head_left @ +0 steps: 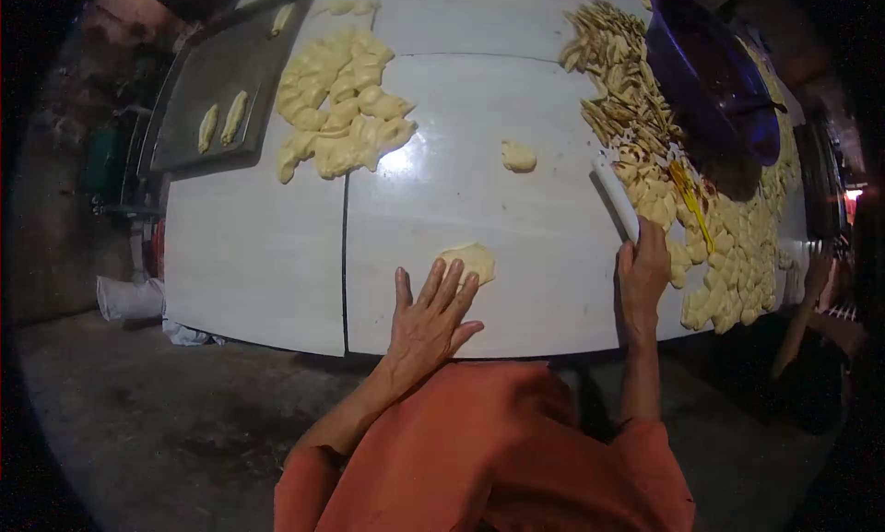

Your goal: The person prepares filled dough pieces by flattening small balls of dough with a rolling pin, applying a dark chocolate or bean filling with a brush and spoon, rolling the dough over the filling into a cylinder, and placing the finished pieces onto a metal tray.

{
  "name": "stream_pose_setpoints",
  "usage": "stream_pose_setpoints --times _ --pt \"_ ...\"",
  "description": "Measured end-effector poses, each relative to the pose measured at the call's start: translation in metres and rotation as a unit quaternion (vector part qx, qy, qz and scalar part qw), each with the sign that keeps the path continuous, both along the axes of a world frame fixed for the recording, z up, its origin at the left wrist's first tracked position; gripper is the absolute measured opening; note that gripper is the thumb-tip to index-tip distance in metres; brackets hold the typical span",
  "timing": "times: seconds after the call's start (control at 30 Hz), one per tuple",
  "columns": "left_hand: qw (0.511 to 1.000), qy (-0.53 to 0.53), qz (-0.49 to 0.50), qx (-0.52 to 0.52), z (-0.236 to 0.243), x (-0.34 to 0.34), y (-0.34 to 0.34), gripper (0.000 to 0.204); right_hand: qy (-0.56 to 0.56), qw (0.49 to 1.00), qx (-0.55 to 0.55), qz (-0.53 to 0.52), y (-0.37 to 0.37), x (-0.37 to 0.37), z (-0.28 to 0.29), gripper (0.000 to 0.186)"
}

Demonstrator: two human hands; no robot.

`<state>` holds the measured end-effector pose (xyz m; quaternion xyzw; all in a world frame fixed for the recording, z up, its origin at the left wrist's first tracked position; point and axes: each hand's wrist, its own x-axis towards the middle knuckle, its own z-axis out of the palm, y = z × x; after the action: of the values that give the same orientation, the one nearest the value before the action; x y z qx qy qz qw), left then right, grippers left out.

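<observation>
My left hand (426, 318) lies with fingers spread, its fingertips on a flattened round of pale dough (477, 260) near the table's front edge. They cover part of the round. In my right hand (644, 278) is a short white rolling pin (615, 195), gripped at its near end and pointing away from me over the tabletop. Beyond the flattened round sits a small lump of dough (518, 156), touched by neither hand. Many flattened dough rounds (737, 265) lie overlapping to the right of my right hand.
Dough lumps (341, 112) cluster at left on the white table (249, 246). A dark tray (198, 76) holds a few shaped dough pieces (235, 119). At far right, a purple basin (770, 140) stands beside brownish strips (618, 66) and a thin yellow utensil (691, 202).
</observation>
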<state>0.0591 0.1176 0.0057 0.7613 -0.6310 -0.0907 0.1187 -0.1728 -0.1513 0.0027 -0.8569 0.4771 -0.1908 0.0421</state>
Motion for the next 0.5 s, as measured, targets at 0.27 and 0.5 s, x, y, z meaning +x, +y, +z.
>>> stream_pose_setpoints --times 0.27,0.5 --pt "0.978 0.002 0.046 -0.201 -0.024 0.009 0.021 0.078 -0.027 0.943 0.105 0.315 0.066 0.065 0.029 0.049" --pt "0.991 0.002 0.134 0.002 -0.005 0.039 -0.027 0.064 0.114 0.959 0.067 0.249 0.087 0.112 -0.011 0.060"
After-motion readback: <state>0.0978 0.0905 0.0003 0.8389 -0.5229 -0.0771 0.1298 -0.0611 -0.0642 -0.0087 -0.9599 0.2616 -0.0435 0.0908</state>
